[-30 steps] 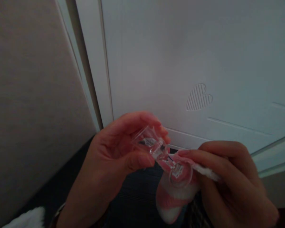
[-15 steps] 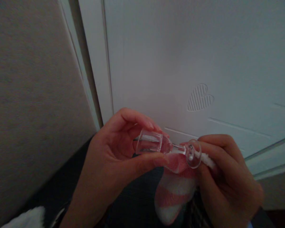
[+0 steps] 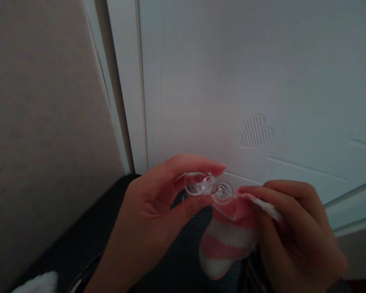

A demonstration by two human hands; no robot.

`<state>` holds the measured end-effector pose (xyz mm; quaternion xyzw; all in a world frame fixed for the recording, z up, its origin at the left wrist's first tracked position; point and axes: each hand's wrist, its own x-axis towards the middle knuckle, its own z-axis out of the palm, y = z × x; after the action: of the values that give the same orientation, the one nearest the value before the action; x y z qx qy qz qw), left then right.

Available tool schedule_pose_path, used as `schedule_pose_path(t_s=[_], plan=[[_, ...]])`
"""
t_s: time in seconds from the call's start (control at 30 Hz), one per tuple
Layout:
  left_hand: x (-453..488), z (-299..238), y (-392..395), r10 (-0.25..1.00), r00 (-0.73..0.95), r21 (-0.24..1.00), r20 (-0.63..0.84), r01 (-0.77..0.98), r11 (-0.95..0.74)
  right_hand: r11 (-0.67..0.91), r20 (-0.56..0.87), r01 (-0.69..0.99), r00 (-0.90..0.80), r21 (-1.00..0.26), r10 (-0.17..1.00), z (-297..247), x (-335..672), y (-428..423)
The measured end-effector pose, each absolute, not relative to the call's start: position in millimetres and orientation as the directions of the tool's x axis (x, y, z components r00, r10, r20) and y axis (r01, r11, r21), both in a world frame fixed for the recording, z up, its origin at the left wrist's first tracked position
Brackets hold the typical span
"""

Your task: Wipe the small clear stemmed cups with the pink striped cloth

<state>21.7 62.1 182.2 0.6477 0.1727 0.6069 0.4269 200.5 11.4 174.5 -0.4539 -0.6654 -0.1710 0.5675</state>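
Note:
My left hand (image 3: pixel 152 219) pinches a small clear stemmed glass (image 3: pixel 205 188) between thumb and fingers, low in the middle of the view. The glass lies tilted, with its bowl toward my fingers and its round foot to the right. My right hand (image 3: pixel 295 236) is closed on a pink and white striped fuzzy cloth (image 3: pixel 228 236). The cloth touches the foot of the glass and hangs down below both hands.
A white cabinet door (image 3: pixel 247 81) with a ribbed heart cut-out (image 3: pixel 256 131) fills the background. A beige panel (image 3: pixel 39 122) stands at the left. The floor below is dark. Something white and fuzzy (image 3: pixel 36 283) shows at the bottom left.
My left hand has turned the glass, so I now see it more end-on instead of sideways. The right hand stays on the cloth at the foot. The view shifted slightly.

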Motion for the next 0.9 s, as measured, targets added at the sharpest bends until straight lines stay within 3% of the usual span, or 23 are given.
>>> schedule_pose_path(t_s=[0.17, 0.33, 0.57, 0.7, 0.9], plan=[[20.1, 183.1, 60.8, 0.744, 0.293, 0.771, 0.601, -0.457, -0.443, 0.578, 0.873, 0.778, -0.083, -0.245, 0.481, 175.2, 206.2, 9.8], [19.6, 180.9, 59.9, 0.747, 0.319, 0.751, 0.584, -0.562, -0.347, 0.652, 0.880, 0.726, -0.143, -0.219, 0.454, 178.5, 208.3, 8.6], [27.0, 186.3, 54.4, 0.810, 0.363, 0.721, 0.460, -0.686, -0.102, 0.655, 0.913, 0.730, -0.108, -0.195, 0.393, 176.6, 198.6, 8.5], [32.4, 191.0, 51.4, 0.838, 0.363, 0.728, 0.407, -0.683, -0.058, 0.604, 0.916, 0.766, -0.052, -0.219, 0.398, 176.4, 196.6, 7.1], [35.1, 189.8, 52.4, 0.896, 0.287, 0.766, 0.339, -0.637, -0.085, 0.593, 0.897, 0.805, -0.280, 0.026, 0.341, 177.0, 205.3, 7.3]])
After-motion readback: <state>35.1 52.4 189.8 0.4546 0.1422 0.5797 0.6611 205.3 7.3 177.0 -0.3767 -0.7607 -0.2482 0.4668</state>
